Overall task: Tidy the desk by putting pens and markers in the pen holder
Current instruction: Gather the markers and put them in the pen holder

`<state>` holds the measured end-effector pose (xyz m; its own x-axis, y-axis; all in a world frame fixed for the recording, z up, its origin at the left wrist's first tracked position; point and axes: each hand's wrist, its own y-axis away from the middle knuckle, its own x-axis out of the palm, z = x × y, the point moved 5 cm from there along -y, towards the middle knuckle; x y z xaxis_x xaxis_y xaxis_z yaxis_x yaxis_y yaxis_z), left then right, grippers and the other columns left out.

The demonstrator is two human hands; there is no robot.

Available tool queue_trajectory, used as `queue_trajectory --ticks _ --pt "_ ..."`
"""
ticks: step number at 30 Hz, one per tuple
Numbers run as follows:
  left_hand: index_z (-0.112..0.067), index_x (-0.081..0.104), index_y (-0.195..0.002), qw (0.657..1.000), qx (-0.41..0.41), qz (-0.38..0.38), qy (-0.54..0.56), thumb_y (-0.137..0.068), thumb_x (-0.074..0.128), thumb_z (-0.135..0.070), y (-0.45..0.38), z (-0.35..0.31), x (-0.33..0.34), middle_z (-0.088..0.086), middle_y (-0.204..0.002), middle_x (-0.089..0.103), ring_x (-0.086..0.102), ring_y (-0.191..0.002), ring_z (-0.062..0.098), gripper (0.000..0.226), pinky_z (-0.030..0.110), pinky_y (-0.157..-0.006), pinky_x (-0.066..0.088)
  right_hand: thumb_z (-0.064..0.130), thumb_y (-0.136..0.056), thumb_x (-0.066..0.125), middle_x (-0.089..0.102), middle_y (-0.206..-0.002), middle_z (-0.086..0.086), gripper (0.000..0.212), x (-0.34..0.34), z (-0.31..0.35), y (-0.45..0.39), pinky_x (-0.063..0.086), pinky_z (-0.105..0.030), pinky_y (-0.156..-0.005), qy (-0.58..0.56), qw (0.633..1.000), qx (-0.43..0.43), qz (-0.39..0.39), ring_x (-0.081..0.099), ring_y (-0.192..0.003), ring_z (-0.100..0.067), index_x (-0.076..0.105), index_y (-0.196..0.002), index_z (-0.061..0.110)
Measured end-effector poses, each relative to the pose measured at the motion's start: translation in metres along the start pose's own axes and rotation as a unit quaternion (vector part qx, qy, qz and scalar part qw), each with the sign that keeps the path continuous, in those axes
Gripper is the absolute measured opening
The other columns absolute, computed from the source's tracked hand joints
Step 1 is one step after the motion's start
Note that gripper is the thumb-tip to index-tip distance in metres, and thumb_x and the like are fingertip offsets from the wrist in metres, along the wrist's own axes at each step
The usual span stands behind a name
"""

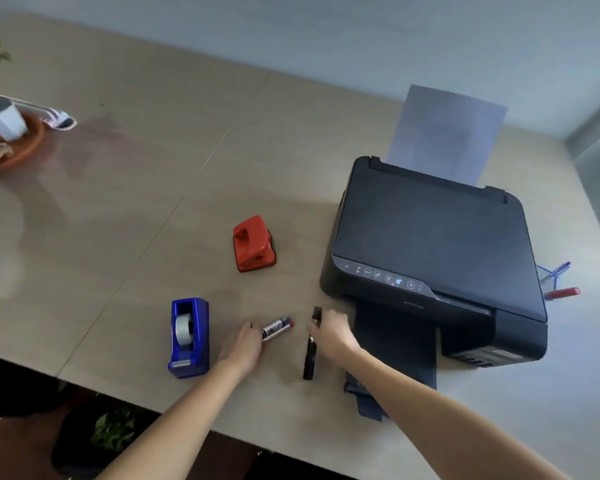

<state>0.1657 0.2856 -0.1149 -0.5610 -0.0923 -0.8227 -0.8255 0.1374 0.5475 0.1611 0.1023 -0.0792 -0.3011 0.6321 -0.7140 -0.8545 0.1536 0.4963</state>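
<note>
So everything sits on the table, and I'll go off the printer on the right side. Just left of it, a bit toward the near edge, lie two markers: one marker right by the printer's output tray, a second marker further left. Both hands are there, left hand at the second marker, right hand on the first. Left again is the tape dispenser. The hole punch sits left of the printer, farther back. The pen holder peeks out on the printer's right side. A potted plant sits far left at the back.
</note>
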Motion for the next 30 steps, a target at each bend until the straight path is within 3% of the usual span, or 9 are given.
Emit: queue_trajectory --ticks 3,6,8,10,13,16,21,26,30 --pt "-0.005 0.052 -0.124 1.0 -0.008 0.01 0.023 -0.1 0.035 -0.011 0.003 -0.004 -0.013 0.015 -0.125 0.056 0.056 -0.115 0.031 0.03 0.036 -0.091 0.045 0.026 -0.091 0.048 0.059 -0.08 -0.013 0.02 -0.046 0.014 0.031 0.046 -0.039 -0.059 -0.067 0.992 -0.108 -0.022 0.052 -0.065 -0.022 0.047 -0.09 0.006" --pt "-0.009 0.052 -0.09 0.979 0.019 -0.035 0.201 -0.1 0.045 -0.014 0.012 -0.013 -0.04 0.008 -0.085 0.059 0.06 -0.079 0.026 0.014 0.037 -0.071 0.041 0.025 -0.094 0.046 0.054 -0.062 -0.008 0.021 -0.111 0.018 0.079 0.04 -0.037 -0.051 -0.121 0.965 -0.226 -0.052 0.039 -0.051 -0.019 0.037 -0.085 0.009" --pt "-0.005 0.046 -0.075 0.963 0.054 -0.055 0.259 -0.099 0.049 -0.01 0.021 -0.023 -0.071 0.006 -0.065 0.053 0.05 -0.054 0.021 0.024 0.037 -0.056 0.044 0.025 -0.095 0.045 0.055 -0.066 -0.012 0.016 -0.163 0.008 0.112 0.041 -0.037 -0.055 -0.131 0.942 -0.287 -0.113 0.042 -0.055 -0.024 0.038 -0.093 0.01" --pt "0.002 0.046 -0.079 0.954 0.095 -0.072 0.274 -0.098 0.051 -0.007 0.031 -0.043 -0.11 0.005 -0.059 0.05 0.041 -0.046 0.015 0.021 0.024 -0.037 0.035 0.022 -0.096 0.045 0.057 -0.07 -0.01 0.015 -0.214 -0.016 0.138 0.044 -0.033 -0.059 -0.144 0.917 -0.315 -0.198 0.047 -0.057 -0.023 0.04 -0.108 0.015" --pt "-0.008 0.046 -0.098 0.93 0.163 -0.068 0.321 -0.099 0.047 -0.008 0.051 -0.102 -0.175 0.009 -0.066 0.046 0.034 -0.045 0.013 0.002 0.014 -0.039 0.028 0.016 -0.095 0.048 0.061 -0.072 0.003 0.027 -0.284 -0.074 0.16 0.048 -0.023 -0.058 -0.187 0.87 -0.291 -0.352 0.056 -0.054 -0.014 0.036 -0.119 0.016" --pt "-0.032 0.042 -0.117 0.899 0.235 -0.036 0.367 -0.102 0.038 -0.021 0.07 -0.189 -0.224 0.008 -0.073 0.043 0.033 -0.043 0.011 0.019 0.015 -0.037 0.028 0.012 -0.095 0.047 0.067 -0.072 0.002 0.029 -0.345 -0.147 0.16 0.048 -0.019 -0.056 -0.248 0.82 -0.206 -0.473 0.058 -0.052 -0.015 0.031 -0.118 0.016" --pt "-0.051 0.046 -0.119 0.905 0.36 -0.052 0.22 -0.104 0.032 -0.029 0.062 -0.36 -0.24 0.002 -0.076 0.052 0.043 -0.052 0.014 0.03 0.023 -0.05 0.038 0.017 -0.094 0.044 0.068 -0.074 -0.007 0.024 -0.401 -0.259 0.131 0.049 -0.032 -0.062 -0.268 0.782 -0.099 -0.554 0.059 -0.054 -0.016 0.028 -0.111 0.017" --pt "-0.021 0.057 -0.124 0.908 0.414 -0.055 -0.013 -0.102 0.033 -0.022 0.028 -0.514 -0.2 0.007 -0.085 0.058 0.054 -0.077 0.025 0.033 0.033 -0.071 0.04 0.02 -0.094 0.044 0.069 -0.083 -0.007 0.025 -0.398 -0.318 0.077 0.039 -0.029 -0.061 -0.275 0.812 -0.064 -0.511 0.058 -0.063 -0.026 0.029 -0.113 0.023" --pt "-0.004 0.065 -0.096 0.918 0.381 -0.003 -0.112 -0.097 0.042 -0.018 -0.02 -0.586 -0.155 0.01 -0.078 0.053 0.047 -0.074 0.027 0.027 0.031 -0.065 0.036 0.02 -0.094 0.045 0.066 -0.091 -0.006 0.025 -0.376 -0.336 0.042 0.031 -0.025 -0.058 -0.261 0.85 -0.052 -0.455 0.057 -0.071 -0.033 0.032 -0.116 0.024"
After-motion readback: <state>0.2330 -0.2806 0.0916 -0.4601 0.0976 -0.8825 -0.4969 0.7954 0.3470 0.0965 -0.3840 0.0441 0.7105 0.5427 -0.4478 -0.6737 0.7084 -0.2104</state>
